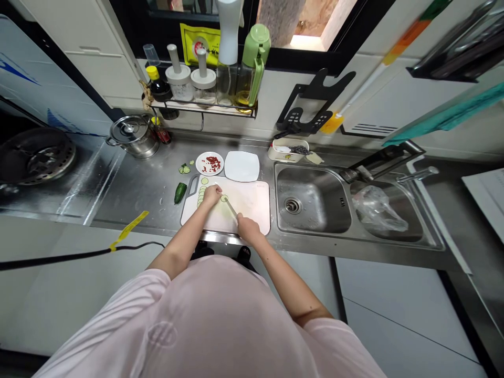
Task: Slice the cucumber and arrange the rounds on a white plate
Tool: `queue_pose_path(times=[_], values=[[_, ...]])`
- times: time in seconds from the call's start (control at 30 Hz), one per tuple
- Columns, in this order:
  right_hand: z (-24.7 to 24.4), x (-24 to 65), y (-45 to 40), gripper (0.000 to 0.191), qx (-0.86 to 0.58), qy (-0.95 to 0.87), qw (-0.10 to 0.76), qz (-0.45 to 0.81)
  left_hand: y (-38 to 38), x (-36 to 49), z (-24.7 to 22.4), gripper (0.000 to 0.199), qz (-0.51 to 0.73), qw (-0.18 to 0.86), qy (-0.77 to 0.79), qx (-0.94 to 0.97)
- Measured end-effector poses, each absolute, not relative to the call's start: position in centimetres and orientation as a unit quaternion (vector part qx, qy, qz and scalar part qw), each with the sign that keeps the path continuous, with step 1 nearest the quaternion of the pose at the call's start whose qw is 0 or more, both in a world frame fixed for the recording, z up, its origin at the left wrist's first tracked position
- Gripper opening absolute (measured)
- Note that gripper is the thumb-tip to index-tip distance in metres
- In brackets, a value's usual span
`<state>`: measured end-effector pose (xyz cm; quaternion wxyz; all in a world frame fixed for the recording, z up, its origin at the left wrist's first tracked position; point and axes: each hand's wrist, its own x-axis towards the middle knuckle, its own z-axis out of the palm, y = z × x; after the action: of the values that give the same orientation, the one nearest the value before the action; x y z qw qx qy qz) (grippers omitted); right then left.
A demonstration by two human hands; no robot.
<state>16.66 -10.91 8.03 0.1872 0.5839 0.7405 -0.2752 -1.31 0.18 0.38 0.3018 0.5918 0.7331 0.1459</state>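
Note:
My right hand (pixel 248 229) is wrapped round the handle of a knife (pixel 231 208), whose blade points up and left over the white cutting board (pixel 254 202). A round pale green cucumber slice (pixel 224 198) lies at the blade's tip. Just left of that slice is my left hand (pixel 212 195), its fingers pinched together; whether something is between them is too small to tell. Along the board's left side runs a row of overlapping cucumber slices (pixel 201 193). A dark green cucumber piece (pixel 180 192) rests on the steel counter left of the board.
Behind the board stand a plate of chopped red pieces (pixel 211 163) and a white square plate (pixel 241 166). Green scraps (pixel 184 168) lie nearby. The sink (pixel 315 199) is to the right, a lidded pot (pixel 134 135) at back left. A bottle rack (pixel 205 106) overhangs the counter.

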Motion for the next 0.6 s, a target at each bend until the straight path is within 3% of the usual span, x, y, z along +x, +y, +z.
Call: queue_pose_path(times=[0.6], values=[[8.12,15.88,-10.02,0.033,0.583,0.746,0.168,-0.274,0.23,-1.30,0.24,0.019,0.146,0.304,0.732,0.592]])
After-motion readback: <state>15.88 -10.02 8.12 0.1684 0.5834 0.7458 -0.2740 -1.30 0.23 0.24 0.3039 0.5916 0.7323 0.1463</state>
